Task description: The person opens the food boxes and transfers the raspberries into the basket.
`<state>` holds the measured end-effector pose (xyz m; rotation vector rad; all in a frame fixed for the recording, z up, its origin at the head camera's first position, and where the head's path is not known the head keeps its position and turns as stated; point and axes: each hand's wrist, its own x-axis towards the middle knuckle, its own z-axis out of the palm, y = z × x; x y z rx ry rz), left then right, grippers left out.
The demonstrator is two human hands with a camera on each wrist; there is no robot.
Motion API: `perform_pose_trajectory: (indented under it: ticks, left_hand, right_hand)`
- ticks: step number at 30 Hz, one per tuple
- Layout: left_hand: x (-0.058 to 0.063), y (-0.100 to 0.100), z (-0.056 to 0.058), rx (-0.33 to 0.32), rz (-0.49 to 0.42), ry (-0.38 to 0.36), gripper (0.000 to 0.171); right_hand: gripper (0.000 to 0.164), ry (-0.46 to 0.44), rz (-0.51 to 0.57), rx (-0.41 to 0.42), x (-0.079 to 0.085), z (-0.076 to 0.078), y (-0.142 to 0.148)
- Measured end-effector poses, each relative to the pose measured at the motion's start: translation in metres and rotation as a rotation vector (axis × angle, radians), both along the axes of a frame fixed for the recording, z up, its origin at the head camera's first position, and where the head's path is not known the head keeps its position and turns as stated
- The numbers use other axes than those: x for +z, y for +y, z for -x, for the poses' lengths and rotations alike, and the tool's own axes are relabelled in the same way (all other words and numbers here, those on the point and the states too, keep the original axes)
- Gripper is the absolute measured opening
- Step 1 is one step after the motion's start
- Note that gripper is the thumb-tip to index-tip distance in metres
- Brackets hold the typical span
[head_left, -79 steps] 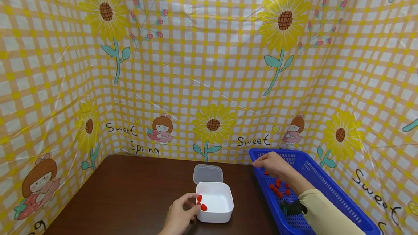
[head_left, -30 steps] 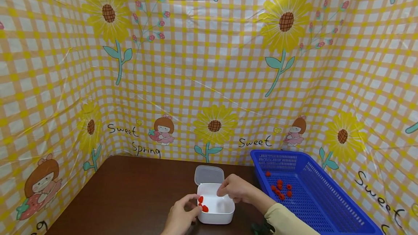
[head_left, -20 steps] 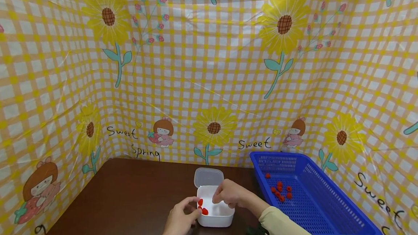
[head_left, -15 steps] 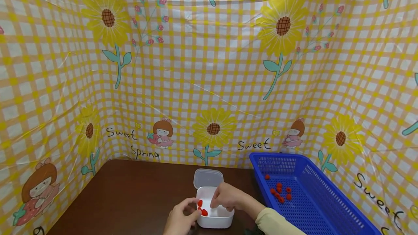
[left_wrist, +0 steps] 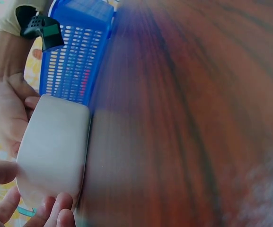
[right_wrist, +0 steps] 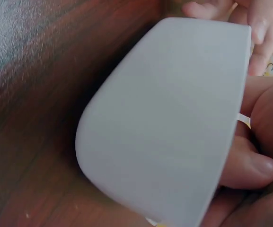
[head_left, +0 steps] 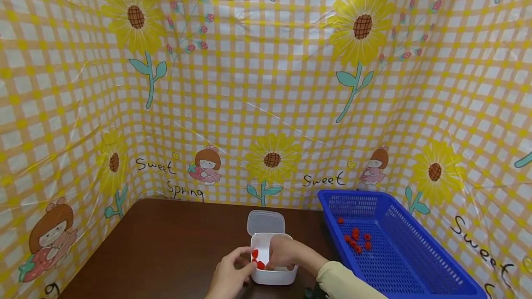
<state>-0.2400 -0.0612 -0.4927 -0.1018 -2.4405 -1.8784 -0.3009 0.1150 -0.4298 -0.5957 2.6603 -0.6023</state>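
Note:
A white square plastic food container (head_left: pixel 273 278) stands on the table, with a few red raspberries (head_left: pixel 260 265) along its left inner side. My left hand (head_left: pixel 230 272) grips the container's left side, thumb near the front and forefinger near the back corner. In the left wrist view its fingertips (left_wrist: pixel 45 208) touch the outer wall. My right hand (head_left: pixel 286 254) reaches down inside the container with bent fingers. Its fingertips are hidden by the hand and by the wall (right_wrist: pixel 160 113) in the right wrist view, so whether they hold anything does not show.
A translucent lid (head_left: pixel 266 222) lies behind the container. To the right is a blue perforated basket (head_left: pixel 420 253) with several raspberries (head_left: pixel 355 237) near its left side. Checked sunflower cloth (head_left: pixel 232 105) hangs around the dark wooden table (head_left: pixel 178 239).
My right hand has moved from above the basket to the container, then lower and left inside it. My left hand stays on the container's side.

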Motion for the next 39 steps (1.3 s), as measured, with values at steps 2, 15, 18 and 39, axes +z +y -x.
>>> perform_pose_trajectory:
  ticks: [2, 15, 18, 39]
  left_hand:
    - [0.000, 0.000, 0.000, -0.001, -0.001, 0.012, 0.035]
    - [-0.002, -0.001, -0.002, -0.006, -0.002, 0.039, 0.034]
    - [-0.003, -0.001, -0.002, -0.007, 0.007, 0.041, 0.035]
    - [0.001, -0.002, -0.002, -0.003, 0.029, 0.056, 0.033]
  right_hand:
    - [0.047, -0.010, -0.007, 0.010, -0.002, -0.001, -0.001]
    - [0.044, -0.008, 0.070, 0.071, -0.011, 0.000, -0.002]
    - [0.043, 0.033, 0.105, 0.053, -0.016, 0.001, -0.003]
    - [0.012, 0.057, 0.316, -0.139, -0.029, 0.005, -0.008]
